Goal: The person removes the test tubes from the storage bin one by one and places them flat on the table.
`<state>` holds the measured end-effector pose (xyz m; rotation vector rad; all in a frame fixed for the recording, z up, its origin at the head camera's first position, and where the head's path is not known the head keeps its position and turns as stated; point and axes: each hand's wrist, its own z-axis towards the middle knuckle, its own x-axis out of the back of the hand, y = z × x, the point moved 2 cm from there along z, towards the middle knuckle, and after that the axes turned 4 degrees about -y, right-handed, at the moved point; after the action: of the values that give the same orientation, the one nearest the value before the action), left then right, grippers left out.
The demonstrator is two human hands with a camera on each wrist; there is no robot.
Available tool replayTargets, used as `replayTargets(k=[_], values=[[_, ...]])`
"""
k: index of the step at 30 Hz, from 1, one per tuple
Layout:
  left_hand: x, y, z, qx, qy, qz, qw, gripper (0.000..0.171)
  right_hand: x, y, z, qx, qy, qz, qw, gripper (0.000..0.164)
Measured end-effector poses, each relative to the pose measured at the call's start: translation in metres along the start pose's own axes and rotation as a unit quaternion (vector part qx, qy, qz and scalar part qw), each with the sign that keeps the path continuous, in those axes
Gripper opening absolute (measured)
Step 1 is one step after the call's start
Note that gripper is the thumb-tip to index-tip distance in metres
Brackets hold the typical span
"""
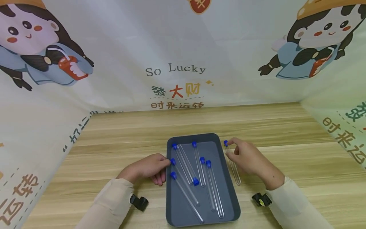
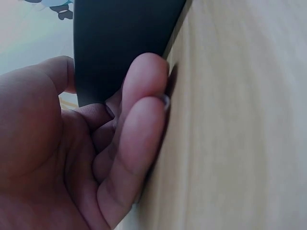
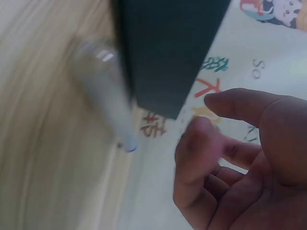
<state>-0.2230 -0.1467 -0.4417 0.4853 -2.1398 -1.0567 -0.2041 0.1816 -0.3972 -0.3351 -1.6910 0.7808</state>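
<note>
A: Biggest first: what do you have around you?

B: You face a printed backdrop [image 1: 180,41] on three sides, and before you runs a wood-grain table [image 1: 128,127]. On it sits a dark grey tray [image 1: 180,210], its long sides running away from you.

A: And your arms?

B: You wear pale sleeves [image 1: 111,200], one on each side of the tray. Your left hand [image 1: 150,167] grasps the tray's left wall, thumb over the rim and fingers along the outside. Your right hand [image 1: 248,156] is released: thumb and forefinger curve toward each other with a gap between them.

A: Where is the tube [image 1: 234,173] relative to that hand?

B: It lies on the table just beyond the tray's right wall, between the tray and your palm. In the head view your fingertips overlap its far end; the right wrist view shows them apart from it.

A: Any others?

B: You have seven tubes [image 1: 216,197] inside the tray. Their blue caps [image 1: 208,163] mostly point away from you, as does the cap [image 1: 226,143] on the outer tube; one inside points toward you.
</note>
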Motion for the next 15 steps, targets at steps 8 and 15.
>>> replayTargets(k=[8, 15], values=[[0.0, 0.0, 0.0, 0.002, 0.002, -0.002, 1.0, 0.051, -0.003, -0.026, -0.009, 0.046, 0.044, -0.044, 0.997, 0.018], [0.0, 0.001, -0.001, 0.001, 0.001, -0.001, 1.0, 0.052, -0.009, -0.04, -0.016, 0.066, 0.052, -0.049, 0.995, 0.008]])
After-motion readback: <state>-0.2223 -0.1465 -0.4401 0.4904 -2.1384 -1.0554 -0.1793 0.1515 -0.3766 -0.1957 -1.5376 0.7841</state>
